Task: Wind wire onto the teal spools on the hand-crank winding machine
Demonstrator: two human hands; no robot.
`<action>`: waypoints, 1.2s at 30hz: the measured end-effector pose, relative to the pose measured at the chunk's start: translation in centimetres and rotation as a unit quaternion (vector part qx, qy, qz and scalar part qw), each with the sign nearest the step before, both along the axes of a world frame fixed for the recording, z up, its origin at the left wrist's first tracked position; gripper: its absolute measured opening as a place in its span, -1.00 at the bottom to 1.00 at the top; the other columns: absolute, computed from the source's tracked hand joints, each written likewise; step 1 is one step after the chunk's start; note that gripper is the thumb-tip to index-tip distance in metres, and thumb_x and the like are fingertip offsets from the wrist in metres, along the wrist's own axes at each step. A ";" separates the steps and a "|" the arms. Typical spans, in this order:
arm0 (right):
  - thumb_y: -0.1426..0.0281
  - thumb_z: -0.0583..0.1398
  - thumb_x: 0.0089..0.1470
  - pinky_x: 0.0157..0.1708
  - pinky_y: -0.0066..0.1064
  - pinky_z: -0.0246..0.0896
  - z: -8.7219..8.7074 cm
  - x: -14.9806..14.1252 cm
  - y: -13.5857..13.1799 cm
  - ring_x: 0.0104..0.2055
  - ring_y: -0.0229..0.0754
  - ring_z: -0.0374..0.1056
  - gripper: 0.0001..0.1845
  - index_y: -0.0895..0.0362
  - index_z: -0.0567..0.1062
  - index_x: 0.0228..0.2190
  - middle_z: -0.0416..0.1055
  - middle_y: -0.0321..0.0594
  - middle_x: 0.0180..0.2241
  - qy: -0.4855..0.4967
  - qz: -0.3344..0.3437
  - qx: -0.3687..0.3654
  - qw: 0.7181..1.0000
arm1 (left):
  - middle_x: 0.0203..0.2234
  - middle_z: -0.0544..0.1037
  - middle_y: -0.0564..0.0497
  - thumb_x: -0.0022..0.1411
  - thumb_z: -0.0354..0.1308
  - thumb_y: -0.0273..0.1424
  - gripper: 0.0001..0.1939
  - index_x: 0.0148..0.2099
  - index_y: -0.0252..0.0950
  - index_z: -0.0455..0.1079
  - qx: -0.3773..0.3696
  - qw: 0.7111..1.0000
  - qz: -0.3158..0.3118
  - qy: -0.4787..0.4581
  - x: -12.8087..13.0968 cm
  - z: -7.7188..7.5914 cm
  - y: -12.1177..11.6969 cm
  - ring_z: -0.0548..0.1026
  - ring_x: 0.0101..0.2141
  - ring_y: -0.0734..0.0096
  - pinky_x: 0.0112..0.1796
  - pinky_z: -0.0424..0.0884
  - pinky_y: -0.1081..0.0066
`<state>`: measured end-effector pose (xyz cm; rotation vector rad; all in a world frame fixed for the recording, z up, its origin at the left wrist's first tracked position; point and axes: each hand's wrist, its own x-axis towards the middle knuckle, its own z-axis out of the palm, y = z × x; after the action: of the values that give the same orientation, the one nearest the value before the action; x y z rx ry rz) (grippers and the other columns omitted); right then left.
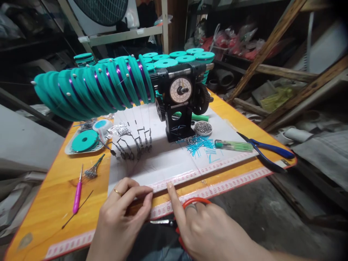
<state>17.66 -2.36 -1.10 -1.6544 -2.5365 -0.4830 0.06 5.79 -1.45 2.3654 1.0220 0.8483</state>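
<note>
My left hand [122, 210] pinches thumb against forefinger at the front edge of the white board [163, 163]; whatever it grips is too fine to make out. Red-handled scissors [197, 200] hang from my right hand [203, 224], their handle looped round its fingers and the blades pointing left. Its forefinger reaches out and touches the pink measuring tape [187, 175] along the board's edge. Behind the hands, fine lines drop from a row of teal spools [95, 87] on a black geared stand [179, 125]. Small dark fittings [138, 145] lie at their lower ends.
Blue pliers [268, 148], a green-capped tube [233, 145], blue stick-like pieces [201, 145] and a dish of metal beads [203, 128] lie at right. At left are a pink-handled hook tool [77, 195] and a tray [69, 148]. Another measuring tape [217, 188] runs along the table's front edge.
</note>
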 end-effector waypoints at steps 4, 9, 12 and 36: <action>0.48 0.10 -0.10 -0.76 -0.38 -0.07 -0.1 0.0 -0.2 -0.73 -0.19 0.15 -0.35 0.54 0.30 0.05 0.22 -0.25 -0.71 -0.003 -0.005 -0.012 1.000 | -0.40 0.31 0.04 0.16 0.14 -0.56 -0.89 -0.24 -0.29 0.37 0.005 1.000 0.004 -0.003 0.0 0.2 0.0 0.40 -0.42 0.60 -0.44 0.37 0.64; 0.46 0.12 -0.11 -0.76 -0.38 -0.07 -0.3 0.0 -0.2 -0.73 -0.20 0.15 -0.32 0.54 0.28 0.07 0.21 -0.27 -0.71 0.000 -0.011 -0.011 1.000 | -0.41 0.31 0.04 0.16 0.13 -0.57 -0.89 -0.26 -0.30 0.36 0.005 1.000 0.002 0.000 0.0 0.2 0.0 0.39 -0.41 0.59 -0.44 0.37 0.63; 0.45 0.12 -0.10 -0.76 -0.38 -0.09 -0.4 0.0 -0.3 -0.74 -0.21 0.14 -0.32 0.53 0.27 0.07 0.20 -0.29 -0.71 -0.004 -0.013 -0.006 1.000 | -0.41 0.31 0.04 0.15 0.13 -0.57 -0.88 -0.25 -0.28 0.36 0.002 1.000 0.004 -0.001 -0.1 0.0 0.0 0.38 -0.42 0.59 -0.45 0.36 0.63; 0.21 0.24 0.01 -0.51 -0.50 0.06 -1.1 -0.7 -1.0 -0.52 -0.23 0.32 -0.66 0.18 0.39 -0.25 0.42 -0.29 -0.51 0.439 -0.043 -0.335 0.833 | -0.43 0.33 0.05 0.11 0.13 -0.61 -0.83 -0.31 -0.23 0.34 -0.037 0.992 0.020 -0.118 0.3 0.4 -2.4 0.34 -0.35 0.45 -0.43 0.31 0.50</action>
<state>16.98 -3.39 -2.18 -1.5771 -1.9533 1.0594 0.39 3.36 -1.06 2.1281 0.9888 1.0585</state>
